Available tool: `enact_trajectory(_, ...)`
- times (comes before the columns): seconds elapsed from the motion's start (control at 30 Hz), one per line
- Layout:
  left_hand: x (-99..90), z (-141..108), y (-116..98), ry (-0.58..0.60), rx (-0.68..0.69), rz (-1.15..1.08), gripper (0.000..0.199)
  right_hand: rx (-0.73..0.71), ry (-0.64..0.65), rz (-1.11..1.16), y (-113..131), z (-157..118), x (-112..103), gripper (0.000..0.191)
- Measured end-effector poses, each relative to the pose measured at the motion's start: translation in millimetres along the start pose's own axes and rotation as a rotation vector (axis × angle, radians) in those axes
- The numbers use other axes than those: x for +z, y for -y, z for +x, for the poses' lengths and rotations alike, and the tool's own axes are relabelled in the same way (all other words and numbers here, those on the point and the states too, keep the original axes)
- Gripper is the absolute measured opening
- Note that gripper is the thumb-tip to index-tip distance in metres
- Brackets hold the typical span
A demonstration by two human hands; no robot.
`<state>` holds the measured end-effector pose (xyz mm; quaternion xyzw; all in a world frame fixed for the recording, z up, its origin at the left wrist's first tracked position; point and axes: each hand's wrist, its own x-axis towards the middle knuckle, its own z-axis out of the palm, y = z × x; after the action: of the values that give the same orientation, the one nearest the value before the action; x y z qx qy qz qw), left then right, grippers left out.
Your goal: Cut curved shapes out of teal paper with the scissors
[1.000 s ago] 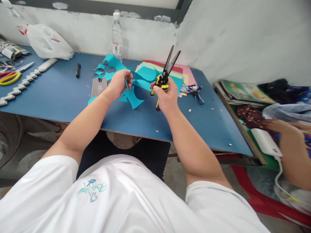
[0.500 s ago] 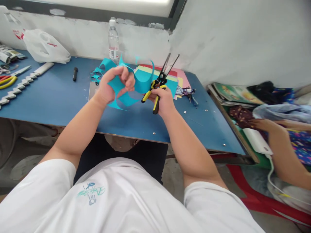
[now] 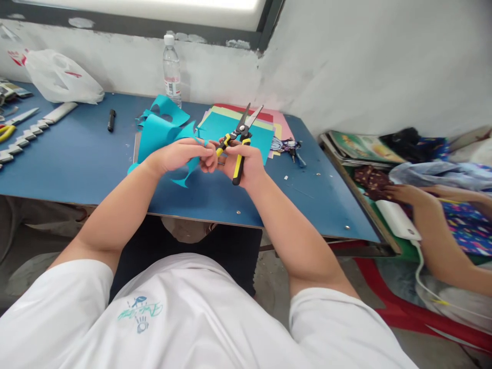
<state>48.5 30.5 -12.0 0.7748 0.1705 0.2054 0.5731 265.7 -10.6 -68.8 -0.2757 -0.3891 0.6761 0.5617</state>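
My right hand [image 3: 248,163] is wrapped round black and yellow scissors [image 3: 243,128], whose blades point up and slightly apart. My left hand [image 3: 188,155] has its fingers closed on cut blue paper [image 3: 157,134], a sheet with curved cut-outs and thin pointed strips hanging below the hand. The fingertips of both hands meet or nearly meet over the blue table [image 3: 184,202]. Behind the scissors lies a stack of coloured sheets [image 3: 226,122] with a blue one on top.
A water bottle [image 3: 171,72] stands by the wall. A black marker [image 3: 111,120], a white plastic bag [image 3: 61,77] and a folded paper chain [image 3: 31,134] lie left. Keys [image 3: 295,151] are right. Another person's hand [image 3: 407,196] rests near a white power strip [image 3: 397,219].
My left hand has moved right and down, close to my right hand. The blue paper has shifted and turned to the left. The scissors' blades have closed somewhat and sit lower.
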Motion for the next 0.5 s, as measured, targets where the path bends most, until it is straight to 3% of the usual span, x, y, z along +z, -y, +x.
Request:
enact_trajectory(0.07,0.3,3,1,0.074,-0.023,0.079,0.038,-0.039,-0.047,0.002,1,1,-4,0.037)
enact_trajectory(0.27,-6.8,4,4,0.112,-0.083,0.152,0.034,-0.013,-0.074,-0.017,6,4,-13,0.034)
enact_trajectory(0.43,-13.7,3,3,0.09,-0.143,0.236,0.033,0.1,-0.049,-0.066,2,9,-15,0.03)
enact_trajectory(0.5,-12.9,-1,-3,-0.001,-0.161,0.341,0.031,0.091,-0.064,-0.089,0,10,-15,0.033)
